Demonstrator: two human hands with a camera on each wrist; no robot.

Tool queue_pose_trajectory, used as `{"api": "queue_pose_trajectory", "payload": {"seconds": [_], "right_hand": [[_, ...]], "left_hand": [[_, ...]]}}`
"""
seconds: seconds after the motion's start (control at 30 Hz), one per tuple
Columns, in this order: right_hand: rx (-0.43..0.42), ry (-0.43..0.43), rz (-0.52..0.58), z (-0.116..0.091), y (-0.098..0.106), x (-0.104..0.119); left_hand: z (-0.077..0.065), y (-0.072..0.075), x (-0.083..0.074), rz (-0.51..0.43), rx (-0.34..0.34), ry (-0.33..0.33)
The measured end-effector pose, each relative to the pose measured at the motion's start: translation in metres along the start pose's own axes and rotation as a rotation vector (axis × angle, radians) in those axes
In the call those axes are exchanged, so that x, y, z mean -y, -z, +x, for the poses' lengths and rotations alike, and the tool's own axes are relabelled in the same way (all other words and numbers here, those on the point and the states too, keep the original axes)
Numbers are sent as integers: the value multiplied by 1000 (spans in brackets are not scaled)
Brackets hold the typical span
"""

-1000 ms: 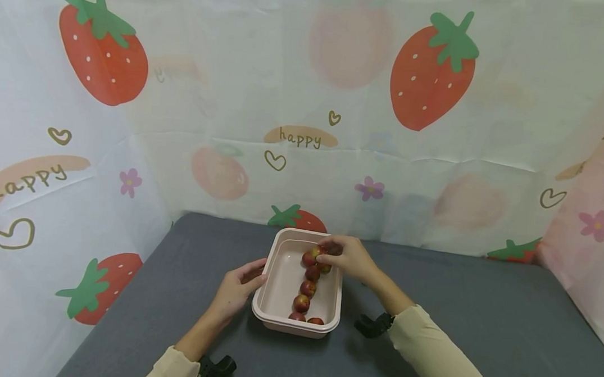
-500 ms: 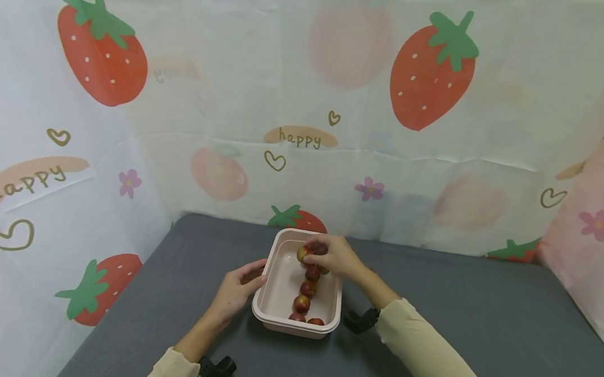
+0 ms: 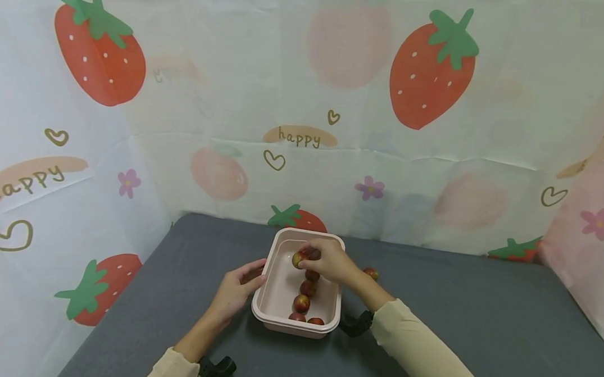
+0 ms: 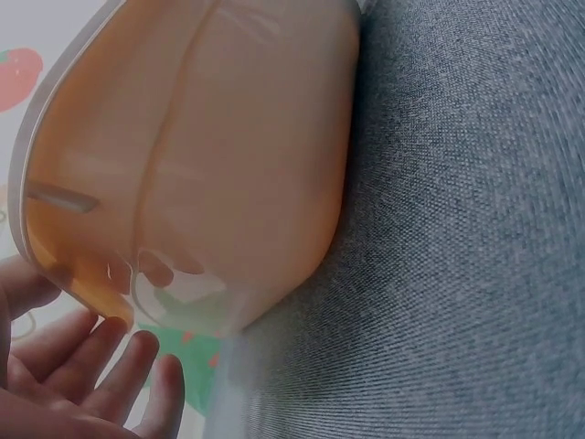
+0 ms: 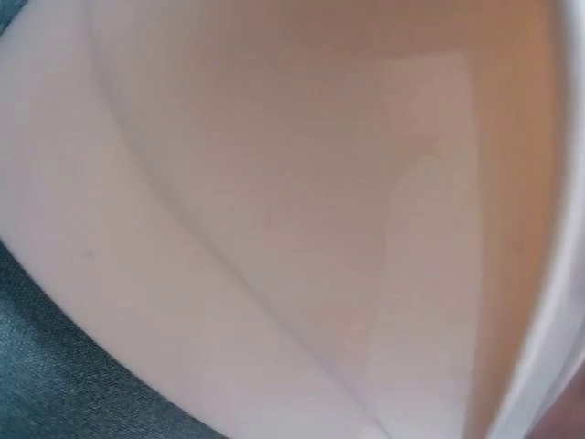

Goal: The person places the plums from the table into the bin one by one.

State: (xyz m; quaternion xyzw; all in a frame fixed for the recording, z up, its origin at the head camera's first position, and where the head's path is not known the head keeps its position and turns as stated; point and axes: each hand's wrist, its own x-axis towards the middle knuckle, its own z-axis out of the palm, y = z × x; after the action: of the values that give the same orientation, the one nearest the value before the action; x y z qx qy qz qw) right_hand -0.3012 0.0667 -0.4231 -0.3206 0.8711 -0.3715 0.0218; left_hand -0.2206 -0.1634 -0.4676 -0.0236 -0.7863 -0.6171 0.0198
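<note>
My right hand (image 3: pixel 329 260) reaches over a pale pink rectangular tub (image 3: pixel 278 283) in the head view. Its thumb and fingers pinch a small red-and-yellow round fruit (image 3: pixel 298 260) near the far end. Below the hand, several similar fruits (image 3: pixel 301 304) form a rough line on the tub floor. My left hand (image 3: pixel 234 291) rests at the tub's left rim. In the left wrist view its fingers (image 4: pixel 108 357) lie loosely extended beside the tub wall (image 4: pixel 238 165). In the right wrist view the tub's outer wall (image 5: pixel 274 210) fills most of the picture, and the fingers are hidden.
One more fruit (image 3: pixel 371 273) lies on the grey cloth-covered table (image 3: pixel 453 307), right of the tub and partly behind the right forearm. A white curtain (image 3: pixel 235 95) with strawberry prints hangs at the back and sides.
My right hand has moved left inside the tub with the pinched fruit. The fruit on the table has come into view from behind the right forearm. The left hand stays at the rim.
</note>
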Motion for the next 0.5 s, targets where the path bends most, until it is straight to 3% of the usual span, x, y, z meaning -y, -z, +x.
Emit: {"api": "queue_pose_trajectory", "payload": {"seconds": [0.5], "right_hand": [[35,15,-27,0,-8,-3]], "left_hand": [[0,-1,-1,10,-7,4]]}}
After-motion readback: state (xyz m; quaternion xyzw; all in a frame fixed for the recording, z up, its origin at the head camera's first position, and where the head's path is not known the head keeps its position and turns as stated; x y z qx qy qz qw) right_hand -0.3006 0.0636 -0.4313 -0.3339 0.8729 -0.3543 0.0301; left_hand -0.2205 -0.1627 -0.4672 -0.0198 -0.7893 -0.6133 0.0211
